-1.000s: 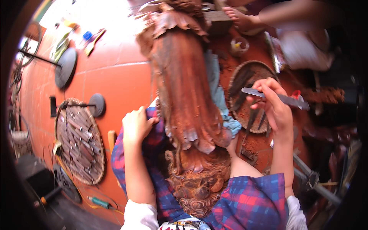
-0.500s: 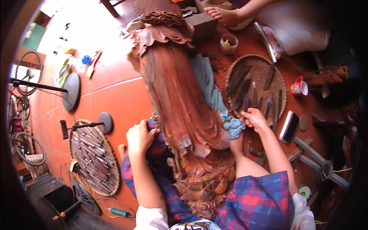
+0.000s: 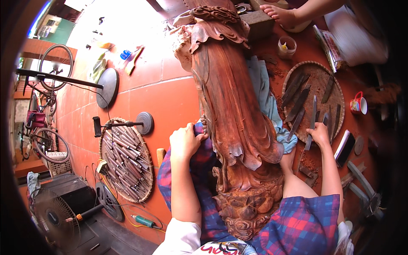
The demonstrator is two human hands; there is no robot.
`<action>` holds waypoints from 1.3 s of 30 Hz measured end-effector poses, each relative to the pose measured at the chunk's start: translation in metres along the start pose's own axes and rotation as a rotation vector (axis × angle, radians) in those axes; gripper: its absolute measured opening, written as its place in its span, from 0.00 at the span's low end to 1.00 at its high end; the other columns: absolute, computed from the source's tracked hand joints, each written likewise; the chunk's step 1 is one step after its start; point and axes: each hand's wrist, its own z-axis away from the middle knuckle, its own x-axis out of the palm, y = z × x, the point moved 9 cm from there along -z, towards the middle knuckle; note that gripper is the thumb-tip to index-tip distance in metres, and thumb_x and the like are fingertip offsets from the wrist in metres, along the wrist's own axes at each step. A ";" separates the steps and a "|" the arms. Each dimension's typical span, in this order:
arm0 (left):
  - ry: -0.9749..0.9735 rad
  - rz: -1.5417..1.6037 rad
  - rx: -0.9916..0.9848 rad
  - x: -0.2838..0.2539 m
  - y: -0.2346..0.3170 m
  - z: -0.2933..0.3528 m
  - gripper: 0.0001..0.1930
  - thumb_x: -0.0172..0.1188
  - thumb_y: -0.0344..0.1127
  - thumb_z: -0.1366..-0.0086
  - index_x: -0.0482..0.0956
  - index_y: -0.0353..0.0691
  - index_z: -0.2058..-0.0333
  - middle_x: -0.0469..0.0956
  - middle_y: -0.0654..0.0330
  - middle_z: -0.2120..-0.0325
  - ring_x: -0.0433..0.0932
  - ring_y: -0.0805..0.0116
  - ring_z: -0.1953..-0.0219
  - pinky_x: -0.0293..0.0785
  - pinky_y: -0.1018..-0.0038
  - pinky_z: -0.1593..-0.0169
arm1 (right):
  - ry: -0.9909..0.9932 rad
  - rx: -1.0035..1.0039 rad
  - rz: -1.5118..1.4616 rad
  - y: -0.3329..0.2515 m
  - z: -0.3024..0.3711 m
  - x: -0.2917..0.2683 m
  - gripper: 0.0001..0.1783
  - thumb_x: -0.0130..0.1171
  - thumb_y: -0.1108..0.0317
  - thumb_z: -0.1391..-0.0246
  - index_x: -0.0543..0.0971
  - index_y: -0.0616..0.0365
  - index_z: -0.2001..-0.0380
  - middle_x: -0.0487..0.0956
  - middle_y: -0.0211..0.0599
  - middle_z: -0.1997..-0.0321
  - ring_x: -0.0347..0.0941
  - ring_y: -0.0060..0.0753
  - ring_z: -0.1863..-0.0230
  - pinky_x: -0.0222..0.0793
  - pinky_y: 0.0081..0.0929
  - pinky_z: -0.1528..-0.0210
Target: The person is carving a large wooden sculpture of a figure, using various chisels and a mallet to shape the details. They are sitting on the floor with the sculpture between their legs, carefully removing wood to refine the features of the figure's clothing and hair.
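A long carved wooden statue (image 3: 233,97) lies across my lap, its scrolled end between my legs and its draped folds reaching away from me. My left hand (image 3: 185,142) rests on my plaid-covered knee beside the statue's left edge, thumb apart from the fingers and nothing seen in it; its fingertips are partly hidden. At the right, my right hand (image 3: 321,134) is closed around a long, flat grey file (image 3: 314,108), over the near rim of a round woven tray (image 3: 288,80). Several other dark flat files (image 3: 297,104) lie in that tray.
On the left, another woven tray (image 3: 149,163) holds many handled carving tools, beside a round-based stand (image 3: 145,123) and a fan (image 3: 53,216). A blue cloth (image 3: 272,106) lies along the statue. At right are a red mug (image 3: 359,104), a phone (image 3: 344,148) and another person's foot (image 3: 278,15).
The whole view has shifted, so things appear farther right. My right hand still grips the file, which now shows more of its length. My left hand stays by the statue's left edge.
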 end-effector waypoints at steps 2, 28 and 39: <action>-0.023 -0.002 -0.028 -0.004 -0.001 0.001 0.30 0.64 0.59 0.50 0.76 0.38 0.60 0.80 0.48 0.72 0.80 0.51 0.64 0.75 0.61 0.61 | -0.124 -0.033 -0.389 -0.007 0.001 -0.004 0.10 0.66 0.68 0.53 0.75 0.60 0.76 0.71 0.26 0.85 0.63 0.16 0.89 0.57 0.19 0.87; 0.213 0.726 0.965 -0.122 0.216 0.141 0.33 0.60 0.45 0.43 0.64 0.41 0.40 0.56 0.48 0.37 0.50 0.46 0.33 0.46 0.43 0.36 | -0.819 -0.624 -0.883 -0.310 0.125 -0.022 0.14 0.58 0.71 0.47 0.75 0.64 0.56 0.77 0.36 0.62 0.77 0.23 0.64 0.74 0.21 0.58; 0.304 0.720 0.707 -0.108 0.217 0.094 0.39 0.61 0.48 0.43 0.56 0.46 0.35 0.35 0.38 0.33 0.29 0.29 0.33 0.37 0.31 0.41 | -0.572 -0.951 -0.350 -0.336 0.113 -0.005 0.10 0.65 0.66 0.55 0.81 0.61 0.71 0.80 0.38 0.67 0.75 0.31 0.56 0.70 0.28 0.57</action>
